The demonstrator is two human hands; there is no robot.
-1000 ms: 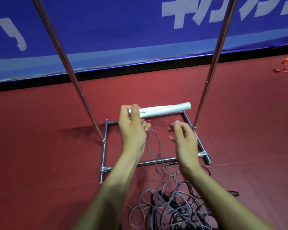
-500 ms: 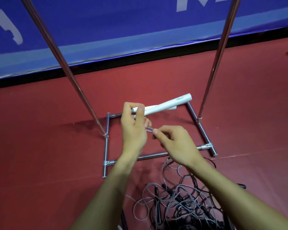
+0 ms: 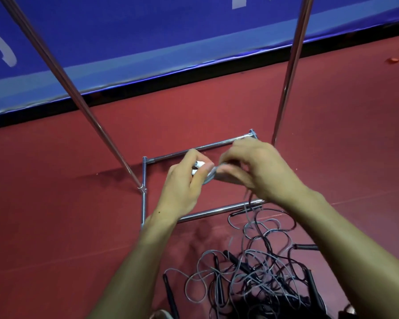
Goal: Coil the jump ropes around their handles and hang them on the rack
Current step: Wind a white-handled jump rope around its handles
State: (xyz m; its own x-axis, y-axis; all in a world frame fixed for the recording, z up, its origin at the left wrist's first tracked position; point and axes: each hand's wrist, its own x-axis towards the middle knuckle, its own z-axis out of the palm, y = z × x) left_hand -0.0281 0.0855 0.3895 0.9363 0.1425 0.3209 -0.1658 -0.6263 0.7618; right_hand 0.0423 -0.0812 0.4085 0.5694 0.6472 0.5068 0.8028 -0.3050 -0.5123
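Red floor (image 3: pixel 55 226) is backed by a blue banner (image 3: pixel 148 42). A metal rack (image 3: pixel 144 203) is stood on the floor; its base frame and two uprights are seen. A tangled pile of jump ropes (image 3: pixel 258 272), grey and black, is heaped on the floor just before the rack base. Above the base, two white handles (image 3: pixel 197 168) are gripped together in the left hand (image 3: pixel 184 185). A grey cord (image 3: pixel 211 176) is looped round them and pinched in the curled, blurred right hand (image 3: pixel 258 171), and trails down to the pile.

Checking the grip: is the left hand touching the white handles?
Touching. The head view shows the left hand with thumb and fingers curled round the white handles.
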